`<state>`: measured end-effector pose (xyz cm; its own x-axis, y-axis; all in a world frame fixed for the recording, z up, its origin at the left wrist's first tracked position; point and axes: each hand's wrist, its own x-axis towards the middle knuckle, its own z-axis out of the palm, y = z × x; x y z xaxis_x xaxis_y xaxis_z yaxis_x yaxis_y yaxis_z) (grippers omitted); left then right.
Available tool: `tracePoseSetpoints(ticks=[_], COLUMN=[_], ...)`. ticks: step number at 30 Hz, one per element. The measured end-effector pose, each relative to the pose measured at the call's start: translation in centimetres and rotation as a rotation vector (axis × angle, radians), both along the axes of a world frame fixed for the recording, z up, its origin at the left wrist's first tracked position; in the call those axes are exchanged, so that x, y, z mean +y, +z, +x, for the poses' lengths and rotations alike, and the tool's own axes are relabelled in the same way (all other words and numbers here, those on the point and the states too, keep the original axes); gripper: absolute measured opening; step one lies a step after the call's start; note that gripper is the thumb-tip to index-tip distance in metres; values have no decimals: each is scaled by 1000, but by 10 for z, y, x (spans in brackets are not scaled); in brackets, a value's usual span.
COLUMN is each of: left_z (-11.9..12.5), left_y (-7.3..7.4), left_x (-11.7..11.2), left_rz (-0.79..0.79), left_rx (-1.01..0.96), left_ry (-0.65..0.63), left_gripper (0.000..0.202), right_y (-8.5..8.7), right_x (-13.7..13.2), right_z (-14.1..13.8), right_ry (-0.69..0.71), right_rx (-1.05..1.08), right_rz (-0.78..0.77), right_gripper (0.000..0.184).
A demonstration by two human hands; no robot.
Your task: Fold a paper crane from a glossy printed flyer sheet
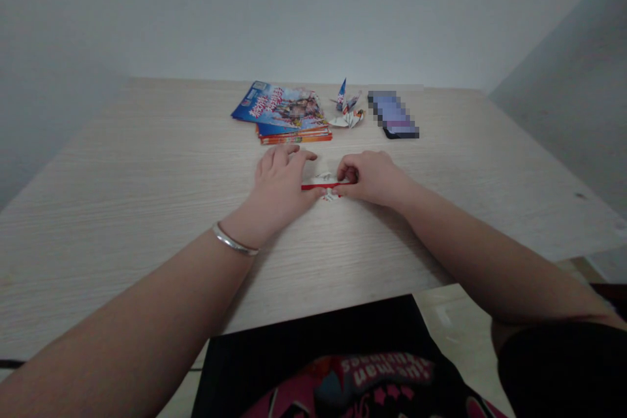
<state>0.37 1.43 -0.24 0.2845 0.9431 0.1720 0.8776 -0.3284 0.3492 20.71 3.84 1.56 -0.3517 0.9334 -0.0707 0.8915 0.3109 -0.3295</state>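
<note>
A small folded piece of paper (327, 184), white with a red edge, lies on the light wooden table (147, 196) between my hands. My left hand (280, 184) rests on its left part, fingers curved down and pressing it to the table. My right hand (369, 176) is closed in a pinch on the paper's right end. A silver bangle (234, 241) sits on my left wrist.
Behind my hands lies a stack of colourful printed sheets (287, 114). To its right stand two folded paper cranes (347, 111) and a dark phone (394, 116) lying flat. The table's near edge runs across my forearms; my lap is below.
</note>
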Motion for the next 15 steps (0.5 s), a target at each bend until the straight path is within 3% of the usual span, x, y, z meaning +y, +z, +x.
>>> tracePoseSetpoints(ticks=[4,15], left_z=[-3,-13], left_y=[-4,-2], left_x=[4,9], left_rz=[-18,-63], left_rx=[24,92], left_ry=[-20,-82], left_gripper=[63,60], right_y=[-1,2], right_x=[1,4], right_z=[4,18], right_ry=[-32,-72], right_rx=[-52,-41], right_rz=[52,-41], right_gripper=[33,36])
